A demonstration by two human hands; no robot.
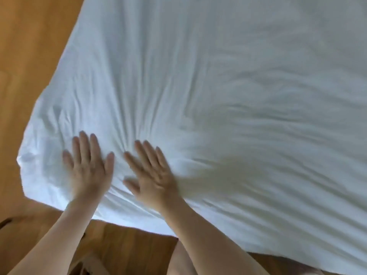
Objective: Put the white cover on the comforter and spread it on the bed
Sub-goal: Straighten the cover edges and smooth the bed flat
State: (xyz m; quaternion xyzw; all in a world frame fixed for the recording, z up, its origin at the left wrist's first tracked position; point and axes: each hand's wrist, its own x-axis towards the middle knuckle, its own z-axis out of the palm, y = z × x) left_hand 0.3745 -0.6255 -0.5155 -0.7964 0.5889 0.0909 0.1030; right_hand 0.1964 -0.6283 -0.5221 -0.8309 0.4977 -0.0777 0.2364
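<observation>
The white covered comforter (228, 92) lies spread over the bed and fills most of the view, with wrinkles fanning out from its near left corner. My left hand (87, 165) lies flat on the fabric close to that corner, fingers straight and spread. My right hand (151, 173) presses flat beside it, a little to the right, fingers also straight. Both hands are slightly blurred. The bed underneath is hidden by the cover.
Wooden floor (29, 56) runs along the left side and the near edge of the bed. My bare leg (178, 261) shows at the bottom, close to the bed's edge. A dark object (6, 223) sits on the floor at the lower left.
</observation>
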